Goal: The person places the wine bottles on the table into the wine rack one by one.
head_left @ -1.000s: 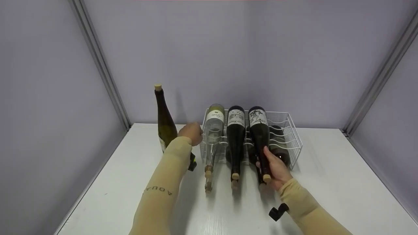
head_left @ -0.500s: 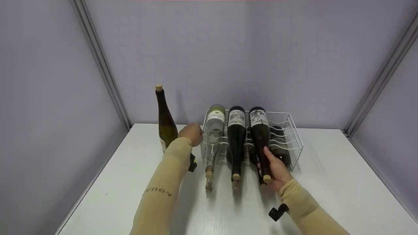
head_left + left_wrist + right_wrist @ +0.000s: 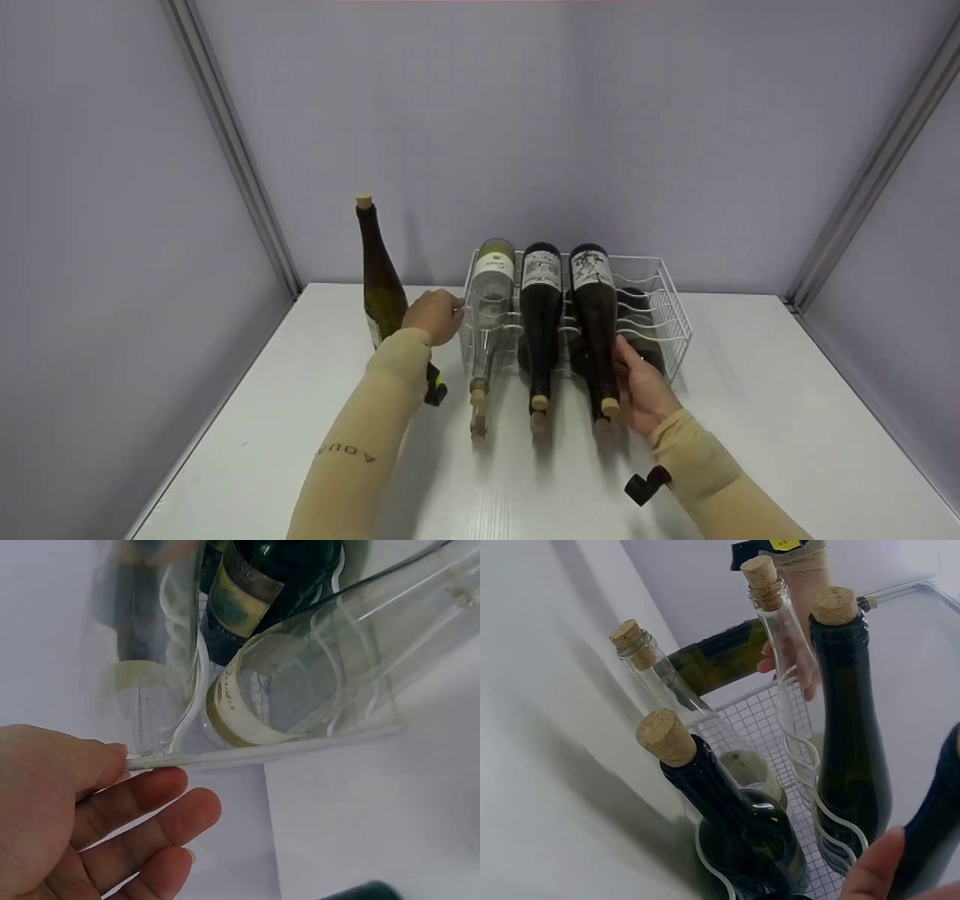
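My left hand (image 3: 433, 316) pinches the left rim of a white wire bottle rack (image 3: 679, 330) between thumb and fingers. In the left wrist view the thumb lies on the rim (image 3: 225, 757), other fingers loosely bent below it. My right hand (image 3: 646, 394) is beside the neck of a dark wine bottle (image 3: 596, 322) on the upper tier, thumb raised along its right side. Some of its fingers are hidden behind the neck, so contact is unclear. Left of that bottle lie another dark bottle (image 3: 541, 315) and a clear bottle (image 3: 493, 292), corked necks towards me.
A brown-green corked bottle (image 3: 381, 277) stands upright left of the rack. More bottles lie on the lower tier, including a dark one (image 3: 637, 322) at the right. The rack stands on a white table (image 3: 495, 495) before the back wall (image 3: 525, 135).
My right hand has shifted slightly right, its thumb moving off the dark bottle's neck to beside it. My left hand has turned a little at the rack's rim. The bottles keep their places.
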### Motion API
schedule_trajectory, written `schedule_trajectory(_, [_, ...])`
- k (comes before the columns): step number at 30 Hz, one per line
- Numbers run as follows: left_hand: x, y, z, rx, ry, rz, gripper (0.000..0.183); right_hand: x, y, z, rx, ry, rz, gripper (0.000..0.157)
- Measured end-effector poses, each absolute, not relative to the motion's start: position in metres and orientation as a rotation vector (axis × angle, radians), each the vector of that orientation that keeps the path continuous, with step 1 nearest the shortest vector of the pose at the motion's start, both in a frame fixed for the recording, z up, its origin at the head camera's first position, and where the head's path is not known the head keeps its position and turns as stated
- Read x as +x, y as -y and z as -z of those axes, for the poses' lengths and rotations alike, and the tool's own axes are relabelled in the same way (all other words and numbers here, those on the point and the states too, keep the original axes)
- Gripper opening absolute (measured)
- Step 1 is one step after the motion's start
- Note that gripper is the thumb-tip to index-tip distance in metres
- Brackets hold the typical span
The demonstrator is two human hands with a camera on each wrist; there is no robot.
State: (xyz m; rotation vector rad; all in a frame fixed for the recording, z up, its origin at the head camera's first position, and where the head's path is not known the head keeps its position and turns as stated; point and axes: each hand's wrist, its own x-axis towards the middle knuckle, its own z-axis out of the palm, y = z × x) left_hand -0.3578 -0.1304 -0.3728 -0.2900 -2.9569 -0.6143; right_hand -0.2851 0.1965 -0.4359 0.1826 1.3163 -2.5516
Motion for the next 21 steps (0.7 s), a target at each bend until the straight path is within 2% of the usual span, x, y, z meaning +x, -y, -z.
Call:
schedule_trajectory(7, [-0.340, 0.151, 0.382, -0.377, 2.720, 0.711, 0.024, -0.276, -0.212, 0.430, 0.180, -1.713, 2.442, 0.040])
schedule_trajectory(11, [-0.331, 0.172, 0.385, -0.409, 2.313, 0.691, 0.017, -0.269, -0.228, 0.425, 0.185, -1.761, 2.452, 0.035])
schedule_trajectory(15, [-0.327, 0.197, 0.392, -0.305, 1.969, 0.634, 0.015, -0.266, -0.245, 0.422, 0.149, -1.761, 2.470, 0.028])
schedule_trajectory(18, [-0.327, 0.215, 0.402, -0.166, 1.921, 0.673, 0.032, -0.264, -0.256, 0.422, 0.134, -1.744, 2.470, 0.024])
schedule_trajectory(21, [-0.329, 0.227, 0.413, -0.027, 2.013, 0.782, 0.062, -0.264, -0.264, 0.423, 0.136, -1.708, 2.480, 0.019])
